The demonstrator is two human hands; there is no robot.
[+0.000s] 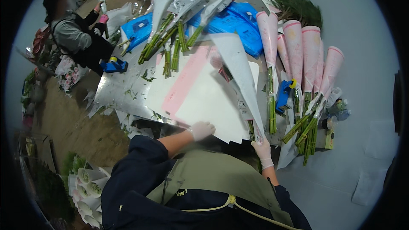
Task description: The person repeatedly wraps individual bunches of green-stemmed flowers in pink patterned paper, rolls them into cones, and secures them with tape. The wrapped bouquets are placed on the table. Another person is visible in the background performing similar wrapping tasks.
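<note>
My right hand [263, 154], in a pale thin glove, grips the narrow lower end of a white-wrapped flower bunch [238, 67]. The bunch slants up and away over the paper, its wide end towards the back; green stems [251, 127] show beside the hand. My left hand [202, 131], gloved alike, is at the front edge of a stack of white paper sheets [204, 102], fingers together. Whether it pinches a sheet cannot be made out. A pink strip [183, 86] crosses the sheets.
On the metal table [118, 86] lie wrapped bunches [169, 9], blue plastic packs [233, 22], and blue tape dispensers [283, 97] [115, 65]. Pink-wrapped bunches [293, 41] line the right side. A co-worker [73, 28] holding flowers stands at the far left. White-wrapped bunches [89, 191] stand low left.
</note>
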